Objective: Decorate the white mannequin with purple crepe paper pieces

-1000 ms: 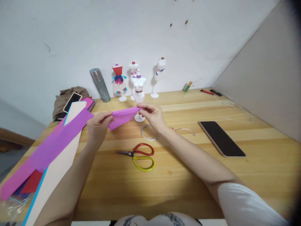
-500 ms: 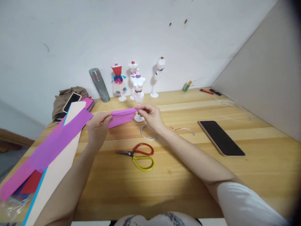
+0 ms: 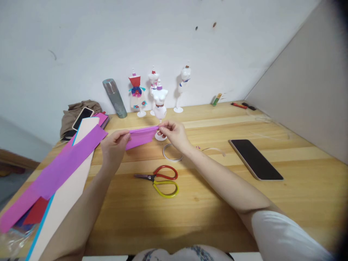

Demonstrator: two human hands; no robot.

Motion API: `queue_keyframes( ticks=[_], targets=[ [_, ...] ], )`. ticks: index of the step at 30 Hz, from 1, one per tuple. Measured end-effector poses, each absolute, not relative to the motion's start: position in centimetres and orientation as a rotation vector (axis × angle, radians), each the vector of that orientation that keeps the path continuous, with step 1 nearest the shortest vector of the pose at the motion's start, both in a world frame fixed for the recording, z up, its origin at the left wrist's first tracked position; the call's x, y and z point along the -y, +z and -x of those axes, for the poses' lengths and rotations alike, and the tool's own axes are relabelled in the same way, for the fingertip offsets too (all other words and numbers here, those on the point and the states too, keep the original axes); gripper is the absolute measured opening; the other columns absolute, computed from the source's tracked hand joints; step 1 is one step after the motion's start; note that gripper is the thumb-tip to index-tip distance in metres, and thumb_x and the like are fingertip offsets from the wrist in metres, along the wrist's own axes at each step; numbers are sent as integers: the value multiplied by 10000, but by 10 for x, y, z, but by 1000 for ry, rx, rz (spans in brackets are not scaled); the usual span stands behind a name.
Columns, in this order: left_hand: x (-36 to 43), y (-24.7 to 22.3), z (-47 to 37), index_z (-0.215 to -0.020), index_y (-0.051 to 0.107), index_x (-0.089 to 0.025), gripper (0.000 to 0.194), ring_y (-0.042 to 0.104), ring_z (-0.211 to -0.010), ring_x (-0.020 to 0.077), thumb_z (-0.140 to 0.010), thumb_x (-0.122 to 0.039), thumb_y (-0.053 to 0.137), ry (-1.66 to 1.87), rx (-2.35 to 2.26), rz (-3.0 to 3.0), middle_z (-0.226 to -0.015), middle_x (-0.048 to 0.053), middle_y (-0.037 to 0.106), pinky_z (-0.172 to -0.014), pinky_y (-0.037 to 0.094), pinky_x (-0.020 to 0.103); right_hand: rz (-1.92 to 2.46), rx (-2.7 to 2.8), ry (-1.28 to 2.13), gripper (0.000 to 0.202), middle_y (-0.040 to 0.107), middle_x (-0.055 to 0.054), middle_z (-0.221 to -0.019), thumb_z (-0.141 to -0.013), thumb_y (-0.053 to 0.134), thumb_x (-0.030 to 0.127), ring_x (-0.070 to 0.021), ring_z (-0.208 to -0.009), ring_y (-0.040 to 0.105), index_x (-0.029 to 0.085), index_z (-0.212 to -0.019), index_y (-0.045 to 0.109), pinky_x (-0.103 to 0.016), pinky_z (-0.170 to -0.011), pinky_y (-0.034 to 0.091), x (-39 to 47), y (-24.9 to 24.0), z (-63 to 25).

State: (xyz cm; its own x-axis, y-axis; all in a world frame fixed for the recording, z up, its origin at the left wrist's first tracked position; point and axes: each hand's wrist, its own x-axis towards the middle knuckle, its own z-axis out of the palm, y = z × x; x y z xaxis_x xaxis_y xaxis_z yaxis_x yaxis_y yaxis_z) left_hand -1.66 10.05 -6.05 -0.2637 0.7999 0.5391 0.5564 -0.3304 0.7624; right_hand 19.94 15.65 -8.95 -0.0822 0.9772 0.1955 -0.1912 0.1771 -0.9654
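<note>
A short strip of purple crepe paper [image 3: 141, 139] is stretched between my two hands above the wooden table. Its upper edge looks folded over. My left hand [image 3: 114, 146] pinches the left end, and my right hand [image 3: 174, 134] pinches the upper right corner between thumb and fingers. Just behind the paper stands a small white mannequin [image 3: 160, 98] with a brown band at its waist; the paper and my right hand partly cover its stand. Scissors [image 3: 157, 180] with one red and one yellow handle lie below my hands. A white ring [image 3: 172, 153] rests beside my right wrist.
Three more mannequins, one in a red top [image 3: 135, 81], stand along the wall beside a grey flask [image 3: 115, 98]. On the left, purple paper [image 3: 67, 159] overlaps a pale sheet [image 3: 78, 174]. A black phone [image 3: 255, 159] lies at right, a glue stick [image 3: 216, 99] behind.
The purple strip's upper edge has tilted and narrowed slightly between my fingers. Both hands have barely moved, and everything on the table stays put.
</note>
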Motion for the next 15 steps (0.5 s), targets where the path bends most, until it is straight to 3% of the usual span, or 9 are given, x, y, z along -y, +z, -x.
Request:
queue_keyframes(
  ticks=[7,15],
  targets=[
    [-99,-50,11,-717,738,-183,170,726,-562,199,-622,-319,772,1641,-1446,-1399,-595,15,738,-599,629,314,781,1091,1355,306,709,1,-635,-551,874,346,-122,-574,638,195,-736,684,-253,-565,507,-153,-82,-199],
    [-98,-43,10,-667,739,-167,177,711,-514,190,-540,-262,818,1676,-1332,-1218,-556,26,727,-534,608,271,729,1089,1316,219,714,5,-614,-567,859,292,-116,-545,613,198,-694,707,-272,-576,507,-152,-82,-200]
  ],
)
